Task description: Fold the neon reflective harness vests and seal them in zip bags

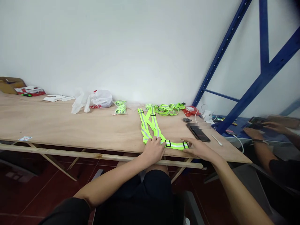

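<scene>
A neon-yellow reflective vest made of elastic straps with grey stripes lies near the table's front edge. Its two upper straps cross and run back toward the wall, with black slide buckles on them. My left hand is closed, its bent fingers gripping the lower bend of the straps. From there a waist strap stretches right between two black buckles. At its right end, my right hand holds the strap by the end buckle between thumb and fingers. The fingertips are partly hidden.
Behind lie more reflective straps and a bagged bundle. A white plastic bag sits left of them. To the right are a black phone, cables and a red item. A blue metal frame rises there; beyond it, another person's hands show.
</scene>
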`<state>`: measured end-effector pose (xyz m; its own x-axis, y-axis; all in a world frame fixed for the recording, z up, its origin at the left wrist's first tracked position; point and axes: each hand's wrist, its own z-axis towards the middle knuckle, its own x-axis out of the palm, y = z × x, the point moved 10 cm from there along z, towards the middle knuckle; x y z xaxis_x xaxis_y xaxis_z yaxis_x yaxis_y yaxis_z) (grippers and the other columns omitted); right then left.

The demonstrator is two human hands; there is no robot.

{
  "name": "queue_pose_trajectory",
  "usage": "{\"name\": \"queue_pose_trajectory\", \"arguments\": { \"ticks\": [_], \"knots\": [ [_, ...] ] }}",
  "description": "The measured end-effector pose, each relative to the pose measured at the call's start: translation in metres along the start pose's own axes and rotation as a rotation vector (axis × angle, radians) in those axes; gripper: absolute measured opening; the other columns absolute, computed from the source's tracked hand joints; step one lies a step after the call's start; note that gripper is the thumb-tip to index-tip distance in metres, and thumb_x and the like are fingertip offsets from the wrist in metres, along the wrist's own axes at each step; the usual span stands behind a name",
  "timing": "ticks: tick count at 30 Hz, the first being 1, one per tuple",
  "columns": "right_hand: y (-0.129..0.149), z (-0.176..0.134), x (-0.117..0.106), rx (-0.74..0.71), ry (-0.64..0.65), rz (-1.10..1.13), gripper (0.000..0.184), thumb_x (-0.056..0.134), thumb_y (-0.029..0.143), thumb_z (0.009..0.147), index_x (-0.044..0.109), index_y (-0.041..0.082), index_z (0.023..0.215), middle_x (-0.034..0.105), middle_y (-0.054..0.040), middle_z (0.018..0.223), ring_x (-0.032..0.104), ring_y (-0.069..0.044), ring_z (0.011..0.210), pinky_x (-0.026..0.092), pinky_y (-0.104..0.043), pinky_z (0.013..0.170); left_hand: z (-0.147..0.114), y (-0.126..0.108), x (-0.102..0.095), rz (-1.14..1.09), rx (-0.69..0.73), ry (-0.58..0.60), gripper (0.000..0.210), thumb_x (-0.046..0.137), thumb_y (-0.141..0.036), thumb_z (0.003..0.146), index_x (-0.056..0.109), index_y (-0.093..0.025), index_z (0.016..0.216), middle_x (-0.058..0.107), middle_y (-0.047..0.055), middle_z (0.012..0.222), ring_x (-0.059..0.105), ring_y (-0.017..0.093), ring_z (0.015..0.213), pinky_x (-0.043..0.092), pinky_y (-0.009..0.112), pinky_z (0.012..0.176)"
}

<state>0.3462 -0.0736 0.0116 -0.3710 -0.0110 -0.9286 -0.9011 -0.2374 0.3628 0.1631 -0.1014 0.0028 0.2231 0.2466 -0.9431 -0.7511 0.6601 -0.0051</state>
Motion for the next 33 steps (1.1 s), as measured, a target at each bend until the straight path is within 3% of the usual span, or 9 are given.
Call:
{"name": "queue_pose_trajectory", "arguments": {
  "ticks": [6, 9, 13, 18, 20, 23, 27, 29, 33],
  "knots": [
    [0.037, -0.001, -0.042, -0.086, -0.201, 0.352, 0.059, 0.074, 0.056, 0.074, 0.071, 0.021, 0.121, 0.068, -0.0043, 0.084, 0.060, -0.020, 0.075, 0.051, -0.032, 0.069, -0.002, 0.022, -0.006, -0.136, -0.047, 0.039, 0.025, 0.050, -0.031, 0.097, 0.067, -0.012, 0.101, 0.064, 0.013, 0.104, 0.059, 0.028, 0.106, 0.052, 0.039, 0.089],
    [0.076, 0.013, -0.041, -0.187, -0.199, 0.566, 0.061, 0.080, 0.055, 0.069, 0.071, 0.020, 0.119, 0.068, -0.0057, 0.088, 0.059, -0.019, 0.078, 0.052, -0.032, 0.071, -0.008, 0.023, -0.009, -0.171, -0.004, 0.025, 0.025, 0.048, -0.029, 0.097, 0.068, -0.014, 0.101, 0.065, 0.012, 0.103, 0.061, 0.026, 0.104, 0.052, 0.038, 0.091],
    [0.138, 0.052, -0.010, -0.303, -0.116, 0.736, 0.055, 0.080, 0.046, 0.070, 0.070, 0.018, 0.116, 0.063, -0.0017, 0.080, 0.053, -0.015, 0.069, 0.048, -0.028, 0.062, -0.019, 0.012, -0.002, -0.111, 0.055, 0.018, 0.029, 0.048, -0.028, 0.096, 0.067, -0.011, 0.109, 0.067, 0.015, 0.108, 0.061, 0.030, 0.104, 0.051, 0.042, 0.093],
    [0.189, 0.100, 0.065, -0.294, 0.094, 0.811, 0.050, 0.082, 0.036, 0.065, 0.072, 0.014, 0.109, 0.043, 0.0083, 0.057, 0.038, -0.009, 0.053, 0.032, -0.022, 0.048, -0.027, 0.000, 0.014, 0.018, 0.094, -0.016, 0.041, 0.049, -0.023, 0.094, 0.057, -0.002, 0.128, 0.064, 0.024, 0.124, 0.056, 0.037, 0.121, 0.044, 0.051, 0.104],
    [0.192, 0.110, 0.086, -0.279, 0.120, 0.795, 0.047, 0.081, 0.031, 0.065, 0.073, 0.013, 0.107, 0.040, 0.0091, 0.057, 0.035, -0.008, 0.053, 0.028, -0.021, 0.047, -0.030, 0.002, 0.017, -0.006, 0.117, -0.032, 0.042, 0.050, -0.020, 0.092, 0.057, -0.001, 0.129, 0.063, 0.025, 0.128, 0.056, 0.036, 0.123, 0.043, 0.049, 0.107],
    [0.186, 0.115, 0.099, -0.267, 0.117, 0.783, 0.045, 0.081, 0.029, 0.066, 0.074, 0.014, 0.108, 0.039, 0.0095, 0.056, 0.035, -0.008, 0.053, 0.027, -0.021, 0.047, -0.041, 0.007, 0.011, -0.134, 0.198, -0.087, 0.036, 0.045, -0.015, 0.094, 0.060, -0.007, 0.126, 0.064, 0.019, 0.128, 0.059, 0.029, 0.121, 0.047, 0.040, 0.104],
    [0.180, 0.114, 0.104, -0.301, 0.133, 0.756, 0.045, 0.081, 0.035, 0.069, 0.075, 0.015, 0.109, 0.059, 0.0037, 0.067, 0.049, -0.011, 0.061, 0.040, -0.023, 0.056, -0.061, 0.014, -0.007, -0.249, 0.361, -0.192, 0.032, 0.041, -0.014, 0.097, 0.067, -0.017, 0.116, 0.068, 0.012, 0.122, 0.061, 0.023, 0.116, 0.049, 0.036, 0.101],
    [0.180, 0.114, 0.106, -0.309, 0.157, 0.794, 0.044, 0.077, 0.045, 0.074, 0.076, 0.015, 0.107, 0.071, -0.0030, 0.084, 0.060, -0.015, 0.073, 0.049, -0.028, 0.068, -0.064, 0.023, -0.016, -0.258, 0.360, -0.245, 0.030, 0.042, -0.016, 0.098, 0.068, -0.017, 0.114, 0.070, 0.011, 0.117, 0.062, 0.023, 0.112, 0.049, 0.037, 0.099],
    [0.181, 0.116, 0.107, -0.291, 0.214, 0.940, 0.054, 0.066, 0.063, 0.079, 0.076, 0.014, 0.100, 0.077, -0.0112, 0.100, 0.069, -0.024, 0.095, 0.054, -0.039, 0.089, -0.053, 0.043, -0.025, -0.278, 0.248, -0.281, 0.028, 0.043, -0.016, 0.098, 0.066, -0.016, 0.114, 0.068, 0.012, 0.118, 0.061, 0.024, 0.113, 0.050, 0.039, 0.099]
  ]
}}
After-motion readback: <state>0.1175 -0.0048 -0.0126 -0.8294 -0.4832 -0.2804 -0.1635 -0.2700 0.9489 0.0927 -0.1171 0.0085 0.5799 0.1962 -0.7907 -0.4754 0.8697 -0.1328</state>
